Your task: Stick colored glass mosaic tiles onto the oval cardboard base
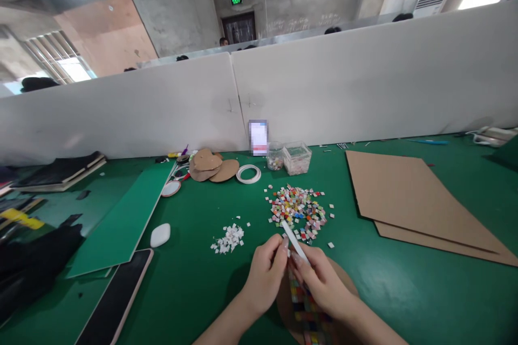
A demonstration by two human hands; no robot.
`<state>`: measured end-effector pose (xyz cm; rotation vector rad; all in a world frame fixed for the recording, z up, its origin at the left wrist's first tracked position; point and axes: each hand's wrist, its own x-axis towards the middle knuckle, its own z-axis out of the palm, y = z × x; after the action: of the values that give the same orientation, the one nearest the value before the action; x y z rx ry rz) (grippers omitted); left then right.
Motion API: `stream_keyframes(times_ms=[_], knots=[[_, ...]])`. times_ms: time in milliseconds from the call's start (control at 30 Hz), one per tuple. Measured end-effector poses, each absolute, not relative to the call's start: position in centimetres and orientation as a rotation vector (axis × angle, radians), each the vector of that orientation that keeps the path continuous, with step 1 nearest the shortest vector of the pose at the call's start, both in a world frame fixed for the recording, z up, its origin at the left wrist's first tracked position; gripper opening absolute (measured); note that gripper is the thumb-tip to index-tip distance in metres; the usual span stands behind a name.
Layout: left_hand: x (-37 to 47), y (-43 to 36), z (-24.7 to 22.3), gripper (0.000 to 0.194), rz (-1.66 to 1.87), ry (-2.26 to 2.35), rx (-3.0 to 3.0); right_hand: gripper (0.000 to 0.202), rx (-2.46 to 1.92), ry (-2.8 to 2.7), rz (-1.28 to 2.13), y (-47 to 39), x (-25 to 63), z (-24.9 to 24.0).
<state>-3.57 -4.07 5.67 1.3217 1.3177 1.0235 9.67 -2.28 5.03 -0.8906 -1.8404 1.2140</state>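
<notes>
My right hand (319, 275) is closed around a flat white strip (294, 242), whose far end points up and to the left. Close beside it, my left hand (265, 267) pinches with thumb and index finger near the strip; what lies in that pinch is too small to make out. Below both hands is a round brown cardboard disc (285, 315), partly covered by rows of coloured mosaic tiles (301, 310). Loose coloured tiles (297, 205) are heaped just beyond my hands. Small white scraps (229, 239) form a pile to the left.
Cardboard sheets (392, 186) lie at right. Behind the tiles stand clear containers (297, 159), a propped phone (258, 137) and a white ring coil (248, 174). Leftward are cardboard discs (208, 164), a white case (161, 235), a green board (121, 221) and a dark phone (117, 296).
</notes>
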Motion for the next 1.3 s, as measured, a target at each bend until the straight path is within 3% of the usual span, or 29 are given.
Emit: stream_keyframes(times_ms=[533,800,1033,1300], knots=[[-3.5,-4.0,5.6,0.031,1.016,1.318,1.298,0.03,-0.889,-1.875,1.149,-2.2,9.6,4.4],[-3.6,-4.1,6.1,0.031,1.02,1.287,1.328,0.044,-1.042,-1.373,1.61,-2.7,9.2,4.7],[-3.8,-4.2,6.2,0.032,1.008,1.336,1.557,0.043,-0.832,-1.153,1.889,-2.0,8.7,4.4],[-3.7,-4.3,5.9,0.03,1.055,1.395,1.557,0.042,-0.848,-1.113,1.917,-2.2,8.8,4.2]])
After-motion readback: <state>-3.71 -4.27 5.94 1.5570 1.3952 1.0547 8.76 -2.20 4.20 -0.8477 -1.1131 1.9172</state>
